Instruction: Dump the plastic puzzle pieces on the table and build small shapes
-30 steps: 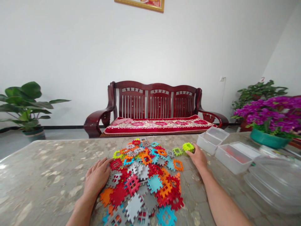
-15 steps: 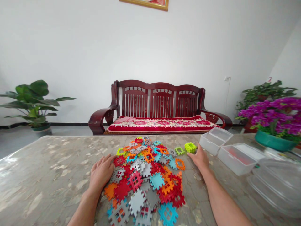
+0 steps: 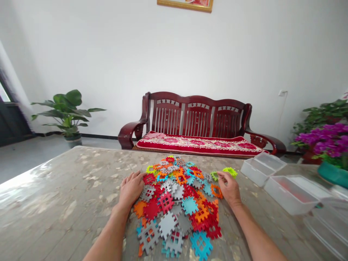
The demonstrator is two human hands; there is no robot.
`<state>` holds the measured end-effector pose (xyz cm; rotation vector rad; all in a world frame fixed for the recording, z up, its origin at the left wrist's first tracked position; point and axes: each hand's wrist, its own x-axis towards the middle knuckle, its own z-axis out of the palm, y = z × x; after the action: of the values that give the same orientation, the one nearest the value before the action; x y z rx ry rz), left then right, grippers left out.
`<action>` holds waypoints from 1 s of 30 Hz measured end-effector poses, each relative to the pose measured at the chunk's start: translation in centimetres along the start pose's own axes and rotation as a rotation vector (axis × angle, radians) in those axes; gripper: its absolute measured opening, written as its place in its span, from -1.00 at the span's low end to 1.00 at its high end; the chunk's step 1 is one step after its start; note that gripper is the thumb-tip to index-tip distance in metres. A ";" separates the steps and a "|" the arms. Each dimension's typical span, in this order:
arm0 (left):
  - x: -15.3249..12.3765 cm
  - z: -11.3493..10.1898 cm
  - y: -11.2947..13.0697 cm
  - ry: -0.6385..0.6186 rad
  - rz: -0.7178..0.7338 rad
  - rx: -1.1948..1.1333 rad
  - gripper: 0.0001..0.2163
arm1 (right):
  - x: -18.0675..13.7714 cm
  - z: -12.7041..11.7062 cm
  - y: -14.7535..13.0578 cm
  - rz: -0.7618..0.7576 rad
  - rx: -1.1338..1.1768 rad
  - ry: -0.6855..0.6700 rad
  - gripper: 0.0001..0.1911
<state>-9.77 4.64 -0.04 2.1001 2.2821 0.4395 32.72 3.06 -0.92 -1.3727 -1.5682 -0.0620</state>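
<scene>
A heap of flat, notched plastic tiles [image 3: 179,203] in red, grey, orange, teal and lime lies on the marbled table [image 3: 67,203]. My left hand [image 3: 131,188] rests flat on the heap's left edge, fingers spread over a red and a grey tile. My right hand [image 3: 228,187] sits at the heap's right edge, its fingertips pinched on a lime green tile [image 3: 214,175]. A small stack of lime tiles [image 3: 230,171] lies just beyond that hand.
Two clear plastic boxes [image 3: 258,167] [image 3: 292,188] with lids stand at the right, and further clear lids [image 3: 328,224] lie nearer. A teal pot of purple flowers [image 3: 330,145] is at far right. Behind the table stands a red wooden bench [image 3: 198,127].
My right hand has drawn back from the lime stack to a single lime tile at the heap's edge. The camera has turned left; my left hand has stayed on the heap.
</scene>
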 end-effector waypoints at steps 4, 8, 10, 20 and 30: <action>-0.2 -0.4 0.2 0.011 0.001 -0.038 -0.56 | -0.3 1.4 -2.2 0.045 0.007 -0.259 -0.67; -0.4 -0.8 0.4 0.020 0.011 -0.098 -0.59 | -0.4 2.0 -3.2 0.078 0.048 -0.365 -0.65; -0.4 -1.0 0.5 0.018 0.031 -0.125 -0.62 | -0.5 2.2 -3.6 0.085 0.088 -0.369 -0.64; -0.4 -1.1 0.5 0.009 0.043 -0.179 -0.66 | -1.1 2.5 -5.3 0.030 0.120 -0.381 -0.70; -0.2 -0.7 0.6 0.006 0.008 -0.239 -0.63 | 0.8 5.1 -14.5 -0.118 0.111 -0.615 -0.73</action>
<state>-9.25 4.37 0.71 1.9943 2.1034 0.6822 18.57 1.58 4.97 -1.2738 -2.1211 0.4048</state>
